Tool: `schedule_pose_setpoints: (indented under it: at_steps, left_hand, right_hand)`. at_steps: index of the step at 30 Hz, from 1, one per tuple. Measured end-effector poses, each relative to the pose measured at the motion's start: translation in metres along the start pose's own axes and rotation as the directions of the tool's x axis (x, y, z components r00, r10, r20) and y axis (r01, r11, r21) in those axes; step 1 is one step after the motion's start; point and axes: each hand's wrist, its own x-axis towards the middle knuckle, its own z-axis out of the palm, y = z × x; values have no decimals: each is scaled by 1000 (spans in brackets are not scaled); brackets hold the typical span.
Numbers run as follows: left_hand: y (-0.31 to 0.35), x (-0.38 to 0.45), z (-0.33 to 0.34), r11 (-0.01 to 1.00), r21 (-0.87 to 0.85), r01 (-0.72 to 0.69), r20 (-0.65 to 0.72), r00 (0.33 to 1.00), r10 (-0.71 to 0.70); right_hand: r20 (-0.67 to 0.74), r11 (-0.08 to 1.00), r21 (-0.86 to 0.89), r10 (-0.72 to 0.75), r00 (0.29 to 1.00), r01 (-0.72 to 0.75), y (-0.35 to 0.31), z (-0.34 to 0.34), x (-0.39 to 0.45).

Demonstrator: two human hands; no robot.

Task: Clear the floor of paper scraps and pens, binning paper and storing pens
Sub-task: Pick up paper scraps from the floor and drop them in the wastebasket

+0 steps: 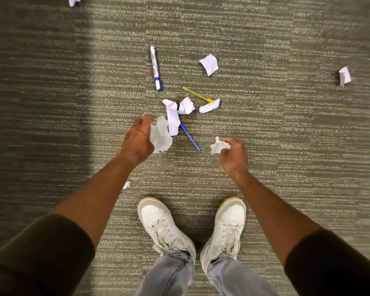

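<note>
My left hand (139, 140) grips a crumpled white paper wad (161, 135), blurred by motion. My right hand (233, 155) grips a smaller crumpled scrap (218, 146). Between the hands a blue pen (190, 137) lies on the carpet, partly under a long white paper strip (173, 118). Beyond it lie a crumpled scrap (186, 106), a flat scrap (209, 106) and a yellow pen (198, 94). A white-and-blue marker (155, 68) lies farther out. More scraps lie on the right (209, 64), the far right (344, 75) and the top left (73, 0).
Grey-green striped carpet (276, 129) covers the whole floor. My two white sneakers (165, 223) stand at the bottom centre. A tiny paper scrap (127, 185) shows beside my left forearm. No bin or pen holder is in view.
</note>
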Motion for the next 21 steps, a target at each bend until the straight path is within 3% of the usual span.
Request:
schedule_pose_setpoints:
  at_steps: [4, 10, 16, 21]
  left_hand:
    - [9, 14, 4, 1000, -6, 18, 2, 1000, -18]
    - [8, 44, 19, 997, -9, -81, -47, 996, 80]
    - [6, 70, 46, 969, 246, -11, -117, 992, 41]
    - [18, 92, 72, 935, 331, 123, -81, 992, -101]
  right_hand:
    - [-8, 987, -120, -108, 994, 106, -12, -12, 29]
    - [26, 887, -342, -322, 946, 311, -23, -4, 78]
    - [145, 662, -508, -566, 812, 552, -27, 19, 117]
    - [179, 631, -502, -593, 785, 592, -32, 37, 130]
